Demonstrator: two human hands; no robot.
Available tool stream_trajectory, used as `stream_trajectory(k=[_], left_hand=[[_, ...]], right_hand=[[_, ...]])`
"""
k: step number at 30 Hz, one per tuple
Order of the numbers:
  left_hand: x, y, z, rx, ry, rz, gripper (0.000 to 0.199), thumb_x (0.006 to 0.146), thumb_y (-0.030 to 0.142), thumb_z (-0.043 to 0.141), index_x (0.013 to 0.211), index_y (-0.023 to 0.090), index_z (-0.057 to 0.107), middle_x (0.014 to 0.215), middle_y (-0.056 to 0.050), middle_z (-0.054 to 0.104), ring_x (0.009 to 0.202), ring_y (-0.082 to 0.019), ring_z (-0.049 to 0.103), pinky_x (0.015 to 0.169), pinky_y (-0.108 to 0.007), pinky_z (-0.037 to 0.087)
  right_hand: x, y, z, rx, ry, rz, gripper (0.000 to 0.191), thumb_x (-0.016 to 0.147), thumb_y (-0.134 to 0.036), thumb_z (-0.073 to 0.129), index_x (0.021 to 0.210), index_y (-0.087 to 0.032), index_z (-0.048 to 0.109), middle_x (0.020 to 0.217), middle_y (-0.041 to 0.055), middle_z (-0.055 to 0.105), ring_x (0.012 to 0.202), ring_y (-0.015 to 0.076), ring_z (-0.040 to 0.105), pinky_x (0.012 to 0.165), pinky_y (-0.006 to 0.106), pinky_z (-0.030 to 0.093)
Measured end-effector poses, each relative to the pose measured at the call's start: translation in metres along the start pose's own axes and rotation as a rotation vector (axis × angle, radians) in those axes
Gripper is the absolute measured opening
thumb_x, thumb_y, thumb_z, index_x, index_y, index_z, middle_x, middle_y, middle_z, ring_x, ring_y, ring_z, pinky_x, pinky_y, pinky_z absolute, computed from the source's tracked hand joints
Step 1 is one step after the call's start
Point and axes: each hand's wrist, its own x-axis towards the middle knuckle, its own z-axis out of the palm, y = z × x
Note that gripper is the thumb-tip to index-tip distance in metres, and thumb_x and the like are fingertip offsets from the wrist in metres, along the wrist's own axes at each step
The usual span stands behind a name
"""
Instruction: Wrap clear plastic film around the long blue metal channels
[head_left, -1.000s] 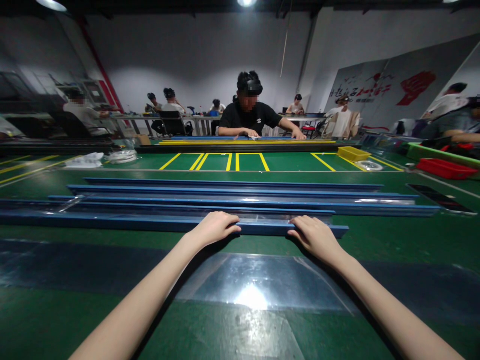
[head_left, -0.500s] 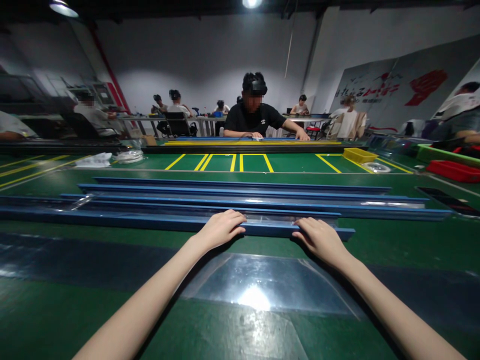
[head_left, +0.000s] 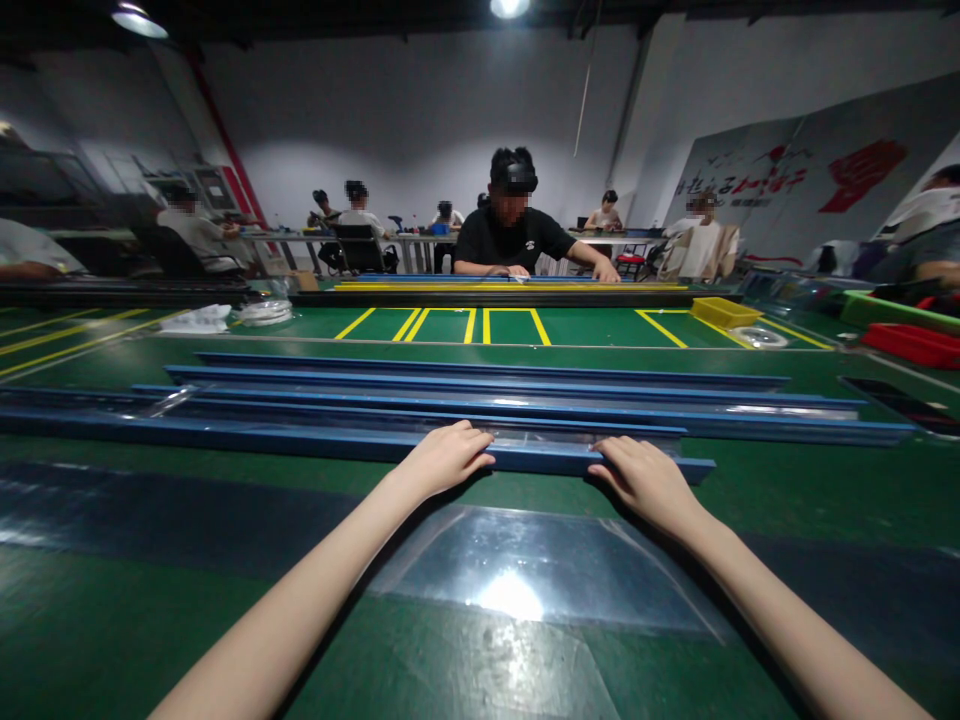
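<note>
Head: rail (head_left: pixel 544 460) in L hand (head_left: pixel 450 458)

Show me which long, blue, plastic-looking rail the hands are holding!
The front long, blue, plastic-looking rail, closest to the wearer: the left hand and right hand hold its edge. The other blue rails lie farther back, untouched.

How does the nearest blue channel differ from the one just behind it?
The nearest channel has the left hand and right hand on it; the channel behind is untouched. The nearest channel leaves view at left; the channel behind ends in view and reaches farther right. Both are blue.
</note>
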Motion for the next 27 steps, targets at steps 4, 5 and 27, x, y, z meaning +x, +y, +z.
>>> stream_trajectory(k=[4, 5, 27], left_hand=[[0.0, 0.0, 0.002, 0.015, 0.008, -0.003, 0.029, 0.088, 0.038, 0.037, 0.098, 0.018, 0.055, 0.092, -0.005, 0.062, 0.087, -0.018, 0.053, 0.073, -0.027, 0.042], [0.0, -0.001, 0.003, 0.017, 0.01, -0.002, 0.028, 0.088, 0.038, 0.038, 0.096, 0.018, 0.055, 0.091, -0.005, 0.062, 0.087, -0.018, 0.053, 0.072, -0.027, 0.042], [-0.002, 0.0, 0.029, 0.289, 0.328, 0.042, 0.03, 0.088, 0.039, 0.034, 0.08, 0.017, 0.053, 0.073, -0.003, 0.056, 0.07, -0.017, 0.05, 0.06, -0.03, 0.031]], right_hand=[[0.0, -0.001, 0.0, -0.012, -0.003, 0.002, 0.028, 0.088, -0.037, 0.035, 0.091, -0.017, 0.054, 0.088, 0.0078, 0.061, 0.081, 0.0201, 0.054, 0.066, 0.029, 0.035], [0.0, -0.001, 0.0, -0.016, -0.004, 0.003, 0.028, 0.088, -0.037, 0.035, 0.091, -0.017, 0.054, 0.088, 0.0078, 0.061, 0.081, 0.0201, 0.054, 0.066, 0.029, 0.035], [0.0, -0.002, -0.002, -0.019, -0.016, 0.012, 0.029, 0.088, -0.038, 0.035, 0.093, -0.016, 0.054, 0.088, 0.008, 0.061, 0.084, 0.0198, 0.053, 0.068, 0.029, 0.034]])
